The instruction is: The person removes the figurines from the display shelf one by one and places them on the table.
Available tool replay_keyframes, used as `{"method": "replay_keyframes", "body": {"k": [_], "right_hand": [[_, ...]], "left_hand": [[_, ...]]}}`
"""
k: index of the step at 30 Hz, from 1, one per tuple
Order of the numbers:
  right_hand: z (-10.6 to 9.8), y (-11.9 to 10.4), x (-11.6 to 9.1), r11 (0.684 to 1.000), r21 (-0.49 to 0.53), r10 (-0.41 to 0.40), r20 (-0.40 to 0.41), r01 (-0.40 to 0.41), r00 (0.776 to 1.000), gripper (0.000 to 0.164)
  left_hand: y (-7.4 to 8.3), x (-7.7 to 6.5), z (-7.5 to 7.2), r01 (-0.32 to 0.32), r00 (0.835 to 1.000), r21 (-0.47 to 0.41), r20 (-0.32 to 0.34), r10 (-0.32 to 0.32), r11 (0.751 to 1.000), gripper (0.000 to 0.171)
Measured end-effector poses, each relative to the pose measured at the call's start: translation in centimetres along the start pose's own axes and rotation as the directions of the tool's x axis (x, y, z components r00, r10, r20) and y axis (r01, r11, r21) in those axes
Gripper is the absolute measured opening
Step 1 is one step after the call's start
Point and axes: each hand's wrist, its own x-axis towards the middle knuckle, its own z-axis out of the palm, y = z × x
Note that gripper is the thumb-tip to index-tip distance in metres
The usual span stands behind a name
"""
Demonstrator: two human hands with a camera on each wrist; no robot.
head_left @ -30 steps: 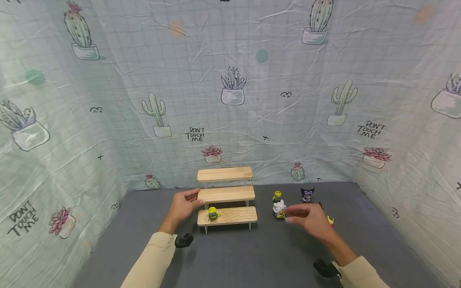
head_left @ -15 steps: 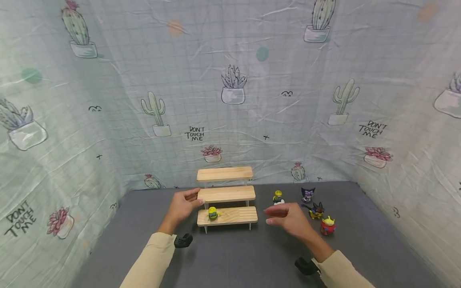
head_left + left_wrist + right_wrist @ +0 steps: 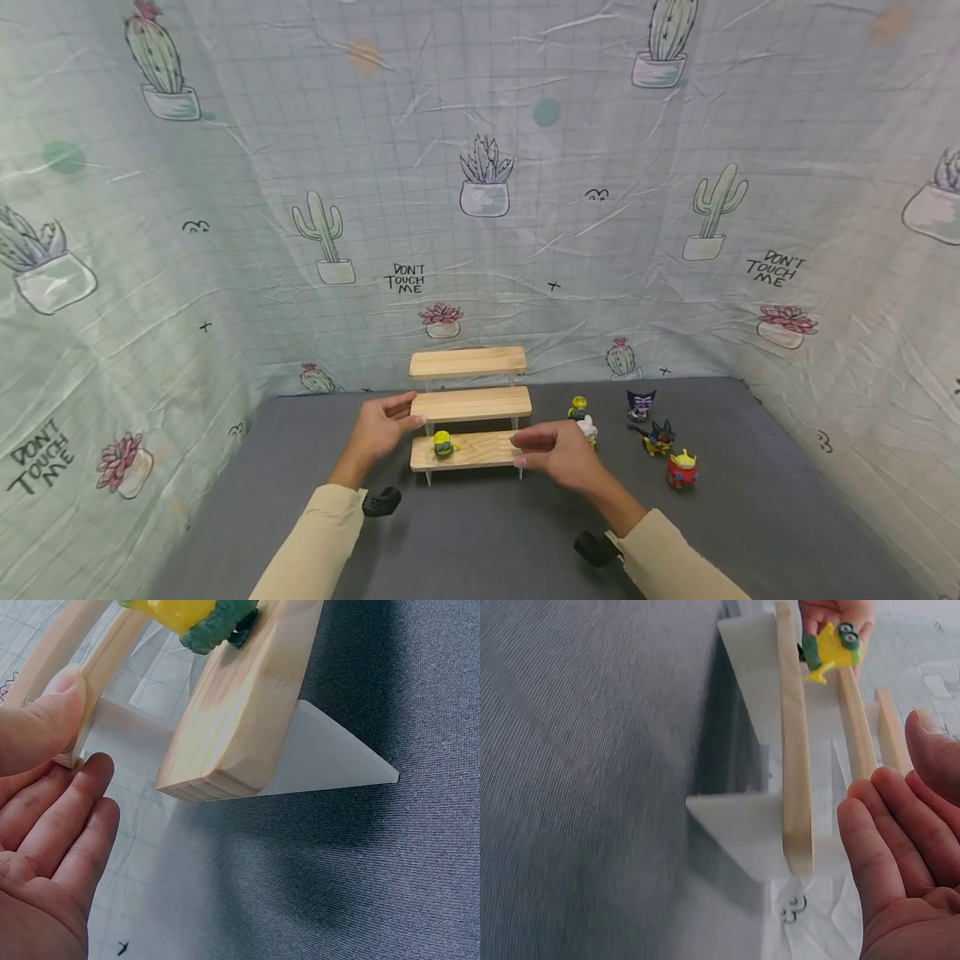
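A three-tier wooden display stand (image 3: 480, 405) with white supports stands near the back wall. On the left of its lowest tier is a yellow-and-green Minion figurine (image 3: 443, 444), which the right wrist view shows with goggle eyes. My left hand (image 3: 381, 429) pinches the left end of the middle tier, its thumb (image 3: 64, 701) on top and fingers underneath. By the right end of the lowest tier is my right hand (image 3: 562, 454), fingers extended, thumb apart, nothing between them. Whether its fingertips touch the wood, I cannot tell.
Right of the stand are a white figurine (image 3: 587, 429), partly behind my right hand, and a yellow one (image 3: 577, 407). Farther right stand a dark-eared purple figurine (image 3: 641, 405), a black-and-yellow one (image 3: 659, 438) and a red one with a yellow head (image 3: 682, 469).
My right hand has moved left, from beside the white figurine to the stand's right end, bringing the right-hand figurines into sight. My left hand has stayed on the middle tier.
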Motion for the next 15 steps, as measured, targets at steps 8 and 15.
{"method": "replay_keyframes", "body": {"k": [8,15], "right_hand": [[2.8,-1.1,1.3,1.000,0.024,0.013,-0.002,-0.013,1.000,0.033],[4.7,-1.4,2.4,1.000,0.021,0.021,-0.019,-0.021,1.000,0.032]], "left_hand": [[0.0,-0.1,0.0,0.002,1.000,-0.004,0.001,-0.002,1.000,0.056],[0.0,0.0,0.1,-0.008,1.000,0.004,-0.003,0.008,1.000,0.055]]}}
